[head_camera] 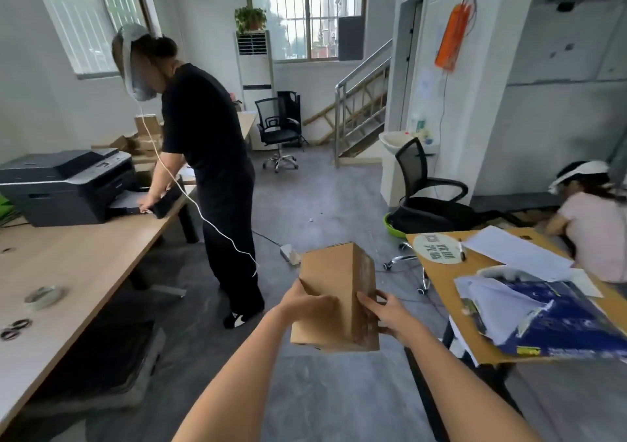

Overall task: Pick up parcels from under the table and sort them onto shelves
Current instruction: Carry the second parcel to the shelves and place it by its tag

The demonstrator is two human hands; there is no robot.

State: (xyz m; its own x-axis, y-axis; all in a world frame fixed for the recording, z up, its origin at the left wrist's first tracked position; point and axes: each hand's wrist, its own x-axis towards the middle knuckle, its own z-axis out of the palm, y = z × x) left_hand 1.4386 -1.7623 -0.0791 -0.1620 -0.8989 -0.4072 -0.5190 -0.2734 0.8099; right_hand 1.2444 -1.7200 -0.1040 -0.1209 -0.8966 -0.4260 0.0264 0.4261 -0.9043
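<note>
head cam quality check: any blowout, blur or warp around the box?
Head view: barred window is blown out by daylight; wide-angle lens bows the edges, including the long table; cardboard box held in the left hand and right hand reads fairly sharp; papers at right look smeared.

Printer (64, 183) on left table (84, 258); papers (519, 255) on right table (441, 292).
</note>
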